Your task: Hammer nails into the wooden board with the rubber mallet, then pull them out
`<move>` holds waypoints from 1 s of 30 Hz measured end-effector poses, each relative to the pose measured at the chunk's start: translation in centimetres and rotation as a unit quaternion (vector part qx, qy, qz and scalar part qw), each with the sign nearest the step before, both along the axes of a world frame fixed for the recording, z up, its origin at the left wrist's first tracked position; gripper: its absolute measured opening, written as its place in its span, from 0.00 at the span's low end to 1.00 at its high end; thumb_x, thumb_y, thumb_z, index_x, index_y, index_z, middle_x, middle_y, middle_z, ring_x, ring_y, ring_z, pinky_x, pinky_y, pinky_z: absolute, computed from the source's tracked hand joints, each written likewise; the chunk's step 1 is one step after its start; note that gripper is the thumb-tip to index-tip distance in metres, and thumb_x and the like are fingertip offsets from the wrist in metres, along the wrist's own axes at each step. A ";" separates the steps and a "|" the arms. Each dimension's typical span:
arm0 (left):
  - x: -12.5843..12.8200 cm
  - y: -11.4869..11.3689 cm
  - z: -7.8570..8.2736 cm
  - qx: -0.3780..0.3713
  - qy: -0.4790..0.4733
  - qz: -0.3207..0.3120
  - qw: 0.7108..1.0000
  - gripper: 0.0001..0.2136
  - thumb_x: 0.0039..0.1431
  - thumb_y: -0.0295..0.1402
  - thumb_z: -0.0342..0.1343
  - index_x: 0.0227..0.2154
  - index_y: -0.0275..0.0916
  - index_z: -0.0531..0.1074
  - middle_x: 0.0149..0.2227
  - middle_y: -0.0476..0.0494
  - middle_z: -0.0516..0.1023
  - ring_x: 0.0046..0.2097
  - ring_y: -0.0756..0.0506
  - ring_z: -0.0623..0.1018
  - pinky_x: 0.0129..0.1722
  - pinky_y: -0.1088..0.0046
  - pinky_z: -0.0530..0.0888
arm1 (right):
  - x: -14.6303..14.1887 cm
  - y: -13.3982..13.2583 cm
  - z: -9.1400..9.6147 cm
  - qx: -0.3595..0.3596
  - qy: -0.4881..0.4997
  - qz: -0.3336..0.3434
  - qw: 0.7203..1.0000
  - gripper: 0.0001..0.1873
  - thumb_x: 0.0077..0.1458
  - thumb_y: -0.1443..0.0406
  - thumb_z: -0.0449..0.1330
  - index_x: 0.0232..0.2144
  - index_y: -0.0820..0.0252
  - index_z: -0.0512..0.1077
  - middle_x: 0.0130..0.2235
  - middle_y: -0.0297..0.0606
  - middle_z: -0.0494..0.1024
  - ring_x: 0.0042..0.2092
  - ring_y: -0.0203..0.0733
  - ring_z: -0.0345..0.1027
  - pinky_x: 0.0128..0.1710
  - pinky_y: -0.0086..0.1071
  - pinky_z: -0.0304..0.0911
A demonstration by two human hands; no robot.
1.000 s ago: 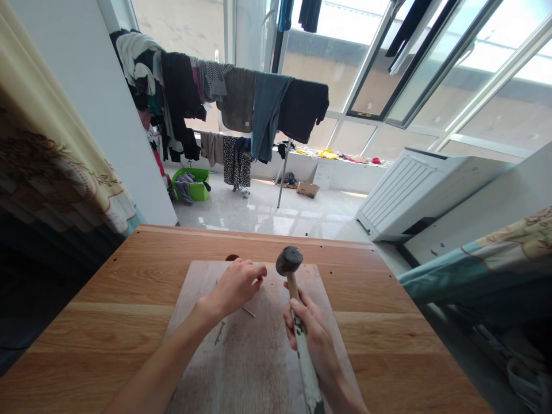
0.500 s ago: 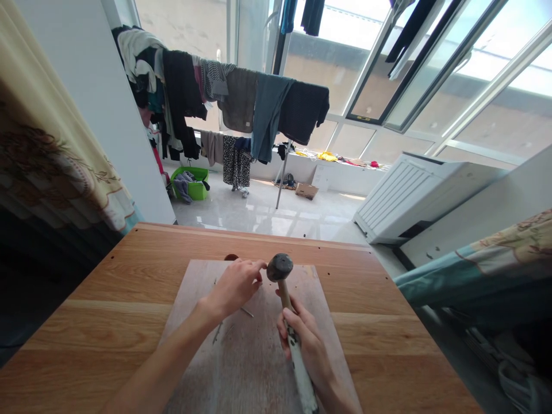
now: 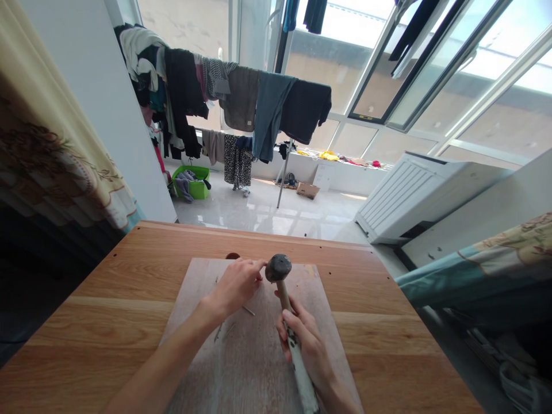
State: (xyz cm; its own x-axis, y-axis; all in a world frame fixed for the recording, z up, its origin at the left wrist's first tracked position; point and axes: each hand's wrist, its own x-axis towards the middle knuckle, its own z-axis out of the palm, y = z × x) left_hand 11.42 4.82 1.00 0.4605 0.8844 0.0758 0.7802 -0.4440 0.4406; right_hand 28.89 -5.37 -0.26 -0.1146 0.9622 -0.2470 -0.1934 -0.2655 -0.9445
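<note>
My right hand (image 3: 304,330) is wrapped round the handle of a mallet (image 3: 278,268), which has a dark rounded head and a wooden handle with worn white paint. The mallet's head is over the far part of a pale, worn board (image 3: 259,368). My left hand (image 3: 241,282) is over the board just left of the head, thumb and index finger pinched together close to it. What the pinch holds, if anything, is too small to make out. Thin nails lie loose on the board, among them one nail (image 3: 249,311) beside my left wrist.
The board rests on a wooden table (image 3: 388,356) with small dark holes. A brown round object (image 3: 233,256) sits behind the board. Beyond the table are a drying rack with clothes (image 3: 241,98), a green basket (image 3: 200,187), a white panelled cabinet (image 3: 401,195) and curtains (image 3: 474,270).
The mallet's head has shifted very slightly to the left, toward my left fingers. Both hands keep nearly the same place and grip, and the view has moved a little.
</note>
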 end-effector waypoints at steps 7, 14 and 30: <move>-0.2 0.1 -0.4 0.001 -0.010 0.001 1.000 0.18 0.57 0.22 0.60 0.50 0.42 0.74 0.38 0.47 0.86 0.43 0.41 0.83 0.43 0.68 0.73 | 0.0 -0.2 -0.2 0.021 0.008 0.012 1.000 0.35 0.60 0.48 0.61 0.60 0.65 0.66 0.24 0.26 0.66 0.19 0.30 0.55 0.16 0.24 0.55; -0.1 0.2 -0.7 0.017 -0.009 0.002 1.000 0.13 0.58 0.23 0.58 0.45 0.42 0.75 0.36 0.46 0.85 0.40 0.42 0.83 0.38 0.72 0.71 | -0.3 -0.5 0.0 0.034 0.005 0.015 0.999 0.36 0.59 0.46 0.61 0.61 0.63 0.66 0.24 0.27 0.66 0.20 0.32 0.56 0.16 0.24 0.56; -0.2 0.3 -0.8 0.020 -0.011 -0.008 1.000 0.15 0.59 0.23 0.56 0.48 0.42 0.74 0.36 0.44 0.85 0.39 0.41 0.83 0.36 0.72 0.70 | -0.2 -0.4 -0.4 0.024 -0.005 0.044 0.999 0.33 0.61 0.48 0.60 0.60 0.62 0.68 0.24 0.28 0.68 0.20 0.31 0.56 0.15 0.23 0.57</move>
State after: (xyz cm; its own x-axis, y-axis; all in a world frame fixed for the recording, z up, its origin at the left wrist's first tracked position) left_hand 11.18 5.12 0.25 0.4726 0.8728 0.1216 0.7633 -0.4744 0.4385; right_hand 28.72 -5.80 -0.63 -0.1971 0.9590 -0.2034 -0.1609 -0.2363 -0.9583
